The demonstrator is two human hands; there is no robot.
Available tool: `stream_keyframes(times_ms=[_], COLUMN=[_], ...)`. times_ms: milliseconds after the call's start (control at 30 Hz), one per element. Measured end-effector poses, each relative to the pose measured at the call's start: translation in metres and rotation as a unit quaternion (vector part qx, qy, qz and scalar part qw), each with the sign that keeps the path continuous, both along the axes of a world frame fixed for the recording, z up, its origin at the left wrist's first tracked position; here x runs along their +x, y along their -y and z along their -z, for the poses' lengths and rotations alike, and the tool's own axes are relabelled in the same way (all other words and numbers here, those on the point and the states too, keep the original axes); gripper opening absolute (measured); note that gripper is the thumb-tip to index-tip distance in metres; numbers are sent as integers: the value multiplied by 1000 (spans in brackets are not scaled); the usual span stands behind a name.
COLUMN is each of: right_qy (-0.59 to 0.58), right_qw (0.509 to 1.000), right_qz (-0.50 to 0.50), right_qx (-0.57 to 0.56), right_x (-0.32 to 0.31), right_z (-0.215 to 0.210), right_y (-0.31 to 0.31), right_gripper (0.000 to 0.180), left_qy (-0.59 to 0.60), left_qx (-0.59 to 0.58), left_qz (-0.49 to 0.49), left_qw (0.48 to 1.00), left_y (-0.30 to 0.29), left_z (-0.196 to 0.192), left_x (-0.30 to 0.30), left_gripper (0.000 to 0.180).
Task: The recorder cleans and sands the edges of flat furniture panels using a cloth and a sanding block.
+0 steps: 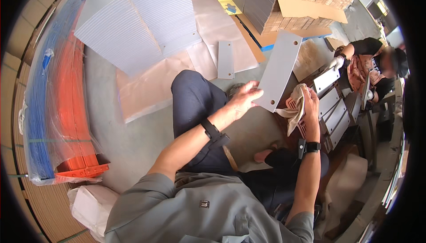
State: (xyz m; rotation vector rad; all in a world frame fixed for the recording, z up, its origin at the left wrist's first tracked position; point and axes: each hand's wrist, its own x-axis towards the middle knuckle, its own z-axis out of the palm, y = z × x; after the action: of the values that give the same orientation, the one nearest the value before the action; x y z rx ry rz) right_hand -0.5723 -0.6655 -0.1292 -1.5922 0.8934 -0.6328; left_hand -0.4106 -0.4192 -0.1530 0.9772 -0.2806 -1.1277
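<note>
Far left: a clear-plastic-wrapped bundle of long blue parts (40,119) beside a similar orange bundle (73,101). Upper left to centre: tall stack of flat light-grey panels (133,34), many layers; one loose grey panel with holes (225,60) lies right of it. Centre: left hand (243,101) grips the lower edge of a rectangular grey panel with a hole near each end (280,70), tilted up. Right of it, right hand (312,105) is closed on a crumpled beige cloth (296,110) by the panel's lower end; contact unclear. Right: several grey panels (336,121) laid out; a co-worker's gloved hand (338,62) holds another. Judged progress: wiping mid-run, one panel in hand, much stack remaining; which panels are finished, cannot tell.
</note>
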Motion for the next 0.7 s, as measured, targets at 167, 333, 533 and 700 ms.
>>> stream_keyframes(times_ms=[167,333,533,700], right_qy=[69,5,-188,-116], right_qw=[990,998,910,823], right_qz=[35,-59,-257,-429], right_qx=[122,24,-266,-355], right_x=[24,94,248,350], right_z=[-2,-41,9,93], right_y=[24,47,59,19], right_gripper=[37,41,44,33], left_qy=[179,344,492,487], left_qx=[122,183,160,122], left_qz=[86,213,397,423], left_qw=[972,896,758,754], left_y=[-38,-38,21,48], left_z=[4,46,74,142], left_x=[91,179,235,272], left_gripper=[33,24,34,33])
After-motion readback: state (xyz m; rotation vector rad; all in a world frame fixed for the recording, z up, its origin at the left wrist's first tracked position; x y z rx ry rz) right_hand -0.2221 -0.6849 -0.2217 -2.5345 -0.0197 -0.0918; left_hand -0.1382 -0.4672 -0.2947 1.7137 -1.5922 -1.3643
